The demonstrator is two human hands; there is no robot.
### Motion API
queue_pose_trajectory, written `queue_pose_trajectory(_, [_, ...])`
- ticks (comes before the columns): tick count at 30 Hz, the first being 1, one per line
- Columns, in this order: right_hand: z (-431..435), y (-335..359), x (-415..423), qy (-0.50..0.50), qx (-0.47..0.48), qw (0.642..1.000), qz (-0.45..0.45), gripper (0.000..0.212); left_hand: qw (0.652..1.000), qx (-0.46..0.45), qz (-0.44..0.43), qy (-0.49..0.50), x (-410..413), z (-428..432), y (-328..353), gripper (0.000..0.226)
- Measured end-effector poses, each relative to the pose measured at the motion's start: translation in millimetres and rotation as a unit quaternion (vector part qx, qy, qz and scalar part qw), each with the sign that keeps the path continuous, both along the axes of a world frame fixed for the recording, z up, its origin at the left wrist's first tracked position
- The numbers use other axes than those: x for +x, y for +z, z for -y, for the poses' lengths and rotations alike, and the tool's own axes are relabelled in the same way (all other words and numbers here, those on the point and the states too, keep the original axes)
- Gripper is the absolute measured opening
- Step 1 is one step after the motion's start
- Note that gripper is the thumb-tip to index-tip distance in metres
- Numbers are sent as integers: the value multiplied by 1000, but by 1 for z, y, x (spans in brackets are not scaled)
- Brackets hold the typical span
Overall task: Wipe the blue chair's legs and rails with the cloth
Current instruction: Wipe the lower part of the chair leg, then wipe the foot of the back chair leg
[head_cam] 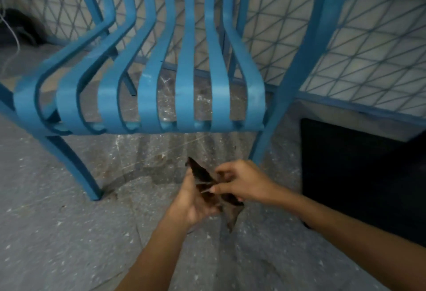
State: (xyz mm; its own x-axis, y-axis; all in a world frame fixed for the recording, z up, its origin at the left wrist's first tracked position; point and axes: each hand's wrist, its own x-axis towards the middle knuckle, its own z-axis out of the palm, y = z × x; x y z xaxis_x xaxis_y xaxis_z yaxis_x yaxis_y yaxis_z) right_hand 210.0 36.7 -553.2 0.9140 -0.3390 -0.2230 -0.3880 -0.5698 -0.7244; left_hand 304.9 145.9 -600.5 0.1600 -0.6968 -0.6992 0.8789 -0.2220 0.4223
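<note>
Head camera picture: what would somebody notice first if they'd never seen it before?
The big blue chair with curved slats fills the top and middle. Just below it, in front of the seat, the left hand and right hand hold a small dark cloth between them. A black rectangle shows low at the right.

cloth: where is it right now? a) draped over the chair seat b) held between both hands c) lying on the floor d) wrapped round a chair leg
b, the left hand and the right hand both hold the dark cloth, clear of the blue chair.
</note>
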Motion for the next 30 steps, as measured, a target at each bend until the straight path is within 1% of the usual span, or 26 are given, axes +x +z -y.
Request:
queue_pose_trajectory(2, [-5, -8, -11, 47, -57, 997, -5, 31, 995, -70, -63, 18, -4, 10, 2, 88])
queue_pose_trajectory(3, [-5, -13, -16, 65, -52, 997, -2, 40, 995, -70, -66, 25, -4, 12, 2, 87])
queue_pose_trajectory(5, [-2, -18, -33, 73, 8, 997, -5, 52, 995, -65, -66, 28, -5, 15, -3, 75])
queue_pose_trajectory(6, [1, -16, -41, 70, 47, 996, -17, 51, 996, -63, -57, 30, -5, 14, -6, 62])
queue_pose_trajectory(7, [7, -12, -49, 66, 79, 994, -32, 45, 997, -57, -33, 31, -4, 14, -7, 51])
queue_pose_trajectory(9, [27, 1, -64, 43, 95, 994, -45, 31, 997, -32, 40, 54, 2, 18, -11, 34])
queue_pose_trajectory(11, [54, 14, -75, -38, 63, 997, -31, 23, 983, -12, 147, 106, 11, 27, -4, 22])
queue_pose_trajectory(13, [82, 23, -84, -137, 16, 990, -6, 22, 954, 5, 268, 132, 18, 47, 7, 16])
queue_pose_trajectory(14, [94, 25, -84, -178, 4, 984, 8, 25, 937, 16, 323, 130, 18, 58, 11, 16])
queue_pose_trajectory(15, [103, 26, -82, -211, -2, 977, 21, 28, 925, 22, 360, 118, 15, 69, 15, 18])
queue_pose_trajectory(16, [109, 27, -78, -233, -17, 972, 34, 33, 920, 24, 378, 101, 8, 80, 16, 18])
queue_pose_trajectory(18, [113, 28, -68, -238, -65, 967, 62, 40, 910, 18, 411, 55, -11, 96, 19, 14])
queue_pose_trajectory(20, [106, 28, -56, -225, -93, 965, 93, 44, 884, 4, 468, 4, -34, 103, 21, 16])
queue_pose_trajectory(21, [101, 26, -51, -223, -93, 963, 116, 43, 870, -10, 494, -13, -43, 105, 21, 19])
queue_pose_trajectory(23, [93, 21, -44, -218, -112, 956, 161, 36, 853, -49, 518, -31, -59, 107, 20, 37])
queue_pose_trajectory(24, [92, 16, -43, -217, -127, 952, 172, 34, 846, -67, 527, -38, -63, 107, 16, 47])
queue_pose_trajectory(26, [96, 10, -42, -220, -131, 949, 183, 32, 819, -80, 566, -45, -63, 105, 4, 61])
queue_pose_trajectory(27, [102, 8, -42, -223, -124, 949, 184, 32, 812, -84, 575, -50, -61, 105, -3, 65])
queue_pose_trajectory(30, [120, 6, -44, -226, -82, 953, 185, 35, 809, -93, 576, -67, -59, 107, -16, 70])
